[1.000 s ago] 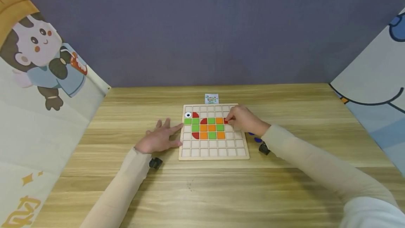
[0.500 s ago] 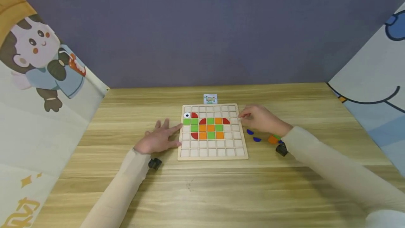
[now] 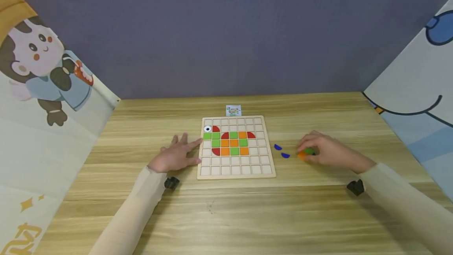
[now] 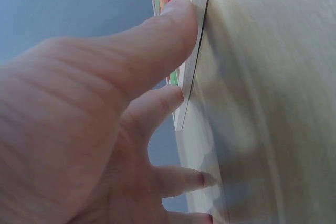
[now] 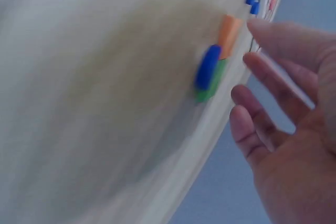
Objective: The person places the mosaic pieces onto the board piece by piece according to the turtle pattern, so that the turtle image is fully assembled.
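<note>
A wooden grid board (image 3: 233, 171) carries green, orange and red tiles, with a round eye piece (image 3: 207, 129) at its upper left. My left hand (image 3: 175, 156) lies spread at the board's left side, thumb and index finger at the edge; the thumb (image 4: 176, 22) overlaps the rim in the left wrist view. Over on the right, my right hand (image 3: 323, 152) hovers by a small pile with its fingers loosely bent and nothing held. That pile shows an orange piece (image 5: 229, 36), a blue piece (image 5: 208, 67) and a green piece (image 5: 219, 77).
Two blue half-round pieces (image 3: 278, 147) lie between the board and the right hand. A small printed card (image 3: 233, 110) sits behind the board's far edge. A dark wall (image 3: 233, 42) rises behind the wooden table (image 3: 226, 215).
My right hand has let go of the red piece at the right end of the tile row and moved right to the loose pile. The left hand has stayed at the board's edge.
</note>
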Action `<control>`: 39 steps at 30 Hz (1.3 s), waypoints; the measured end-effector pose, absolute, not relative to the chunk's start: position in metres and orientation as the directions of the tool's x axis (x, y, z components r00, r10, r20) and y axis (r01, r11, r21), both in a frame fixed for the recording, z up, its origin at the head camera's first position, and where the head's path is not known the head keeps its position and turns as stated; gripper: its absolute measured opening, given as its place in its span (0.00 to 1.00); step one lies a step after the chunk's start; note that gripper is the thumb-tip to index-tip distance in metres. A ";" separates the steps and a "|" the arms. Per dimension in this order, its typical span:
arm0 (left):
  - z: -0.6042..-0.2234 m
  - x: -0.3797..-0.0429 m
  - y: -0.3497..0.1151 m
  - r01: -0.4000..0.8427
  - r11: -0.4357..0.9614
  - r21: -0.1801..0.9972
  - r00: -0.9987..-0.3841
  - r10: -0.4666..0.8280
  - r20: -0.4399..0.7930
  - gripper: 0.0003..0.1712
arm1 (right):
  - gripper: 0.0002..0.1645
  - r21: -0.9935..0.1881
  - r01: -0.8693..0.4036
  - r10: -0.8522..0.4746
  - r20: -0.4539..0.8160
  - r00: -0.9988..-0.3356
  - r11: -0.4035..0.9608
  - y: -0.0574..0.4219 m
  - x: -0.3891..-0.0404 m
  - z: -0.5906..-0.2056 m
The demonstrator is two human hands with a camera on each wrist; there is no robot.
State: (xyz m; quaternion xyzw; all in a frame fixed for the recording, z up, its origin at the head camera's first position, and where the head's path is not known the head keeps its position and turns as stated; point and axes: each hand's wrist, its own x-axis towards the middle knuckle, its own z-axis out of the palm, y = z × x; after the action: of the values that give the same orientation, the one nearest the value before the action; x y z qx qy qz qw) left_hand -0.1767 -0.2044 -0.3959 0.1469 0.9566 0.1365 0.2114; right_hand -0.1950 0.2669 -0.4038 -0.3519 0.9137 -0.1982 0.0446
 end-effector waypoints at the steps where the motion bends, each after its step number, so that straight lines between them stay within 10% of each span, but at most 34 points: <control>1: -0.396 -0.177 -0.205 0.222 0.920 0.324 -0.867 0.338 -0.365 0.43 | 0.17 -0.388 -0.651 -0.680 0.080 -0.729 0.653 0.270 -0.192 -0.407; 22: -0.397 -0.178 -0.206 0.222 0.929 0.298 -0.866 0.328 -0.377 0.43 | 0.11 -0.376 -0.726 -0.673 0.287 -0.682 0.576 0.216 -0.207 -0.404; 39: -0.395 -0.177 -0.203 0.225 0.928 0.298 -0.867 0.330 -0.373 0.43 | 0.08 -0.439 -0.678 -0.716 0.103 -0.690 0.590 0.134 -0.236 -0.403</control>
State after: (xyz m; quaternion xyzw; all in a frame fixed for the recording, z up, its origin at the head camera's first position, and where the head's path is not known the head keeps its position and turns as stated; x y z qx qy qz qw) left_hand -0.1771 -0.2027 -0.3953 0.1447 0.9583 0.1234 0.2135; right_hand -0.2358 0.1340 -0.4034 -0.3913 0.8906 -0.2278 0.0423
